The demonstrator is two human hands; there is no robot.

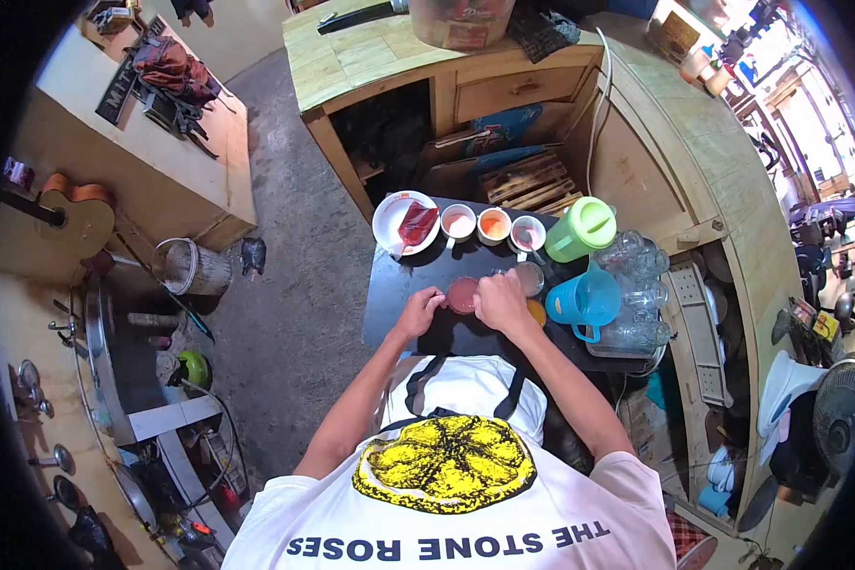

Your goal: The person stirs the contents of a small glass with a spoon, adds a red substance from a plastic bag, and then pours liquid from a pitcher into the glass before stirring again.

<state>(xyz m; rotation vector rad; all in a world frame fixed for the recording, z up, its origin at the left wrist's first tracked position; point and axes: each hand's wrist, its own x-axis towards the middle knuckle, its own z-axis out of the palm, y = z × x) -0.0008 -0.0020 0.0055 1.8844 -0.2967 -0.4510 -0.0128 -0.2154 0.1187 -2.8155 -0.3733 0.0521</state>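
On a dark table, a cup of reddish-pink liquid [463,295] stands between my hands. My left hand [420,312] is closed at the cup's left side, apparently pinching its handle. My right hand [502,302] is closed over the cup's right edge; what its fingers hold is hidden. Behind them stand a white bowl [384,224] with a red packet [418,226], a cup of pink contents [458,223], a cup of orange contents [493,225] and another pinkish cup [526,233]. A glass [529,278] and a yellow item [538,313] are beside my right hand.
To the right stand a green lidded pitcher [582,229], a blue pitcher [585,298] and several clear glass jars [638,294]. A wooden counter [674,123] curves around the table's far and right sides. A bucket [192,267] sits on the floor at left.
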